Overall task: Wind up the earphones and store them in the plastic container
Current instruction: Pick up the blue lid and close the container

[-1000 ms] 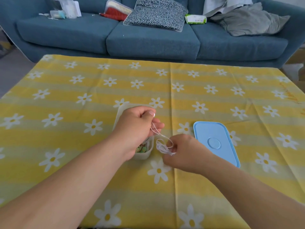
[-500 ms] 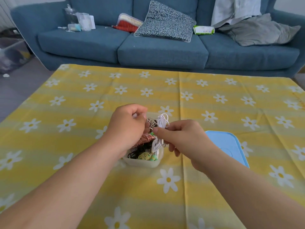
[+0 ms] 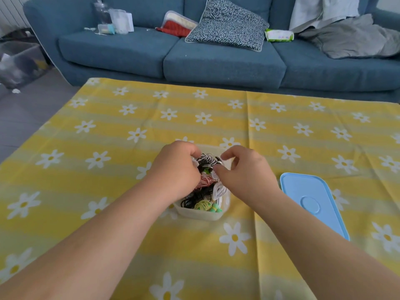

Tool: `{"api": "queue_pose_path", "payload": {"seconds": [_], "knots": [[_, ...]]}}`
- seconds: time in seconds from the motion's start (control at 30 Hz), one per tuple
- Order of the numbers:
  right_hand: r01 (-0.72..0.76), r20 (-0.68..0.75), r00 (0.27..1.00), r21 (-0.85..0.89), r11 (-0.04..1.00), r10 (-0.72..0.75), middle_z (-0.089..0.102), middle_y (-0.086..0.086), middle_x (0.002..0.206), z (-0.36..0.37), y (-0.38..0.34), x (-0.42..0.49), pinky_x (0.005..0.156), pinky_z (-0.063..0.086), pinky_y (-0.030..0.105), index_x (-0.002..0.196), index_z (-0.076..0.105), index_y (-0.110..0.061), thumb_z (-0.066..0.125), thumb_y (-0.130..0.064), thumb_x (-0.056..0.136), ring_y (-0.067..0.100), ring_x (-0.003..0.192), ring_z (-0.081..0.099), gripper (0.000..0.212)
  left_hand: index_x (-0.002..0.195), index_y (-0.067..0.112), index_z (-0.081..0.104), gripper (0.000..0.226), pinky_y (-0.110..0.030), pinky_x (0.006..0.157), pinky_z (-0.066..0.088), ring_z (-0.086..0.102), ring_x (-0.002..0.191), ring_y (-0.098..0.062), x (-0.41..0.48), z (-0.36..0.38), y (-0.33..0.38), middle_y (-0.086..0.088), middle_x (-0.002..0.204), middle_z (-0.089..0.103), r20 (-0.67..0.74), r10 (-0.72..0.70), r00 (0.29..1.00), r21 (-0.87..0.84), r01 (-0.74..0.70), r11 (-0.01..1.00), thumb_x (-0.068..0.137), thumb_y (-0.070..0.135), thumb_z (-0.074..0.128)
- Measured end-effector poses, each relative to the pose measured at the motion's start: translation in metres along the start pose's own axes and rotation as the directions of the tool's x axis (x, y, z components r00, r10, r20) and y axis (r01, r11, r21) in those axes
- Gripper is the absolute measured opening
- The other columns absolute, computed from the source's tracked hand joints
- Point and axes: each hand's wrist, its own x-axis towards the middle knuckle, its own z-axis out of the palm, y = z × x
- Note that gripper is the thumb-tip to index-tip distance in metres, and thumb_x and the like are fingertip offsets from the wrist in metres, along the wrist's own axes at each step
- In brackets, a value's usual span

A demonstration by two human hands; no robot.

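Head view: left hand (image 3: 176,169) curled, pressing on wound cords at far end of plastic container (image 3: 200,214); whether it grips anything, cannot tell. Right hand (image 3: 243,171) loosely curled, holding nothing. White earphones (image 3: 218,191) coiled inside. Risk: container overfull, coils may spring out; blue lid (image 3: 313,204) may not seat
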Motion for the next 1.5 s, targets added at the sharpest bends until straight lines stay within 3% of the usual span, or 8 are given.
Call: {"api": "queue_pose_path", "payload": {"seconds": [0.2,0.33,0.5,0.6,0.8,1.1,1.33,1.5], "knots": [[0.079,0.138,0.989,-0.21,0.974,-0.05,0.066,-0.008,0.087,0.008,-0.003,-0.007,0.058,0.044,0.026,0.098,0.075,-0.037,0.063,-0.033,0.092,0.02,0.078,0.066,0.014,0.104,0.016,0.07,0.023,-0.035,0.067,0.053,0.065,0.083,-0.029,-0.012,0.012,-0.001,-0.007,0.095,0.069,0.237,0.038,0.971,0.18,-0.083,0.98,0.091,0.008,0.053],[0.071,0.1,0.994,-0.258,0.964,-0.046,0.065,-0.009,0.102,0.012,0.0,-0.005,0.059,0.04,0.025,0.1,0.075,-0.042,0.064,-0.038,0.092,0.02,0.081,0.064,0.014,0.106,0.011,0.065,0.023,-0.039,0.076,0.053,0.062,0.095,-0.029,-0.013,0.023,-0.004,-0.009,0.109,0.061,0.291,0.107,0.951,0.274,-0.19,0.943,0.088,0.006,0.05],[0.02,0.051,0.998,0.056,0.998,-0.023,0.056,-0.012,0.065,0.012,0.01,-0.001,0.053,0.038,0.027,0.083,0.069,-0.029,0.075,-0.035,0.084,0.011,0.059,0.055,0.009,0.091,0.014,0.057,0.006,-0.038,0.07,0.044,0.059,0.091,-0.028,-0.019,0.023,-0.005,-0.006,0.105,0.054,0.22,0.191,0.957,0.301,-0.253,0.92,0.09,0.01,0.052],[-0.114,0.051,0.993,0.183,0.976,0.107,0.062,-0.002,0.076,0.004,0.012,0.002,0.051,0.045,0.027,0.095,0.053,-0.021,0.068,-0.029,0.087,0.016,0.058,0.061,0.019,0.076,0.02,0.043,0.02,-0.032,0.064,0.033,0.052,0.082,-0.022,-0.024,0.019,-0.005,0.001,0.093,0.047,0.124,0.306,0.944,0.3,-0.33,0.895,0.091,0.015,0.054],[-0.309,0.298,0.928,0.286,0.907,0.222,0.068,0.017,0.062,-0.003,0.017,-0.002,0.049,0.056,0.035,0.09,0.064,0.013,0.055,-0.015,0.089,0.026,0.039,0.065,0.029,0.107,0.027,0.061,0.051,-0.034,0.09,0.05,0.052,0.108,-0.01,-0.03,0.03,-0.006,0.01,0.109,0.049,0.375,0.332,0.865,0.171,-0.417,0.893,0.074,0.067,0.064],[-0.27,0.199,0.955,0.278,0.922,0.22,0.056,0.005,0.042,-0.033,0.04,-0.004,0.041,0.046,0.025,0.063,0.059,-0.002,0.056,-0.013,0.085,0.022,0.033,0.055,0.025,0.107,0.022,0.062,0.042,-0.033,0.092,0.048,0.051,0.112,-0.013,-0.035,0.055,0.022,0.007,0.113,0.051,0.272,0.504,0.82,0.146,-0.553,0.82,0.076,0.048,0.073],[-0.26,0.253,0.951,0.337,0.905,0.179,0.063,0.005,0.059,-0.064,0.092,-0.019,0.048,0.051,0.027,0.065,0.065,-0.005,0.058,-0.025,0.097,0.017,0.045,0.058,0.038,0.112,0.021,0.062,0.039,-0.038,0.097,0.048,0.051,0.12,-0.018,-0.044,0.093,0.058,0.004,0.116,0.054,0.352,0.518,0.779,0.149,-0.593,0.791,0.081,0.042,0.068],[-0.312,0.082,0.95,0.3,0.902,0.301,0.058,0.006,0.067,-0.079,0.137,-0.018,0.056,0.043,0.029,0.088,0.069,0.0,0.059,-0.031,0.094,0.021,0.058,0.051,0.033,0.116,0.015,0.06,0.048,-0.035,0.124,0.022,0.02,0.155,-0.022,-0.057,0.099,0.079,-0.007,0.159,0.035,0.257,0.561,0.787,0.253,-0.614,0.747,0.087,0.052,0.067]]}}
